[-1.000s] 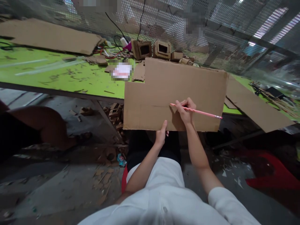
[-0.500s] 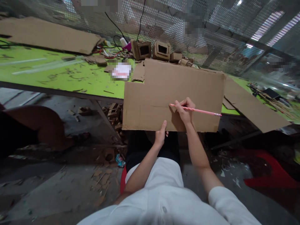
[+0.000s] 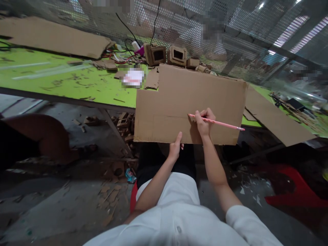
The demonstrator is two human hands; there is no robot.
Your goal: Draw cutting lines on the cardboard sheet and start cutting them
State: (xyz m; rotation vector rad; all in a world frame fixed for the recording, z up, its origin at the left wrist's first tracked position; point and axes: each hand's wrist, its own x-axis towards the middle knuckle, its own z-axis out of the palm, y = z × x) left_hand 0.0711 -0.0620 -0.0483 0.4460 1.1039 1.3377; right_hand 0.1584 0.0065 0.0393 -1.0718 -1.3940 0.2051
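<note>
You have a cardboard sheet (image 3: 200,90) in front of you, its far part over the green worktop (image 3: 102,89) and its near part jutting past the near edge toward your lap. Your left hand (image 3: 175,149) has its grip closed on the middle of the sheet's near edge, thumb on top and fingers curling underneath. Your right hand (image 3: 204,123) has its grip closed around a pink pencil (image 3: 221,123), the tip pointing left and the eraser end out to the right.

As for progress, a thin line (image 3: 170,117) runs across the left part of the sheet and ends about where your pencil tip sits, so that stretch looks done. A fainter mark seems to run from its left end toward the near edge, though it is too weak to be sure of. You have no mark that shows to the right of the tip or on the far part of the sheet, so the marking looks only partly complete. The far left corner is notched; otherwise the outline looks whole, and no cut shows along the line.
</note>
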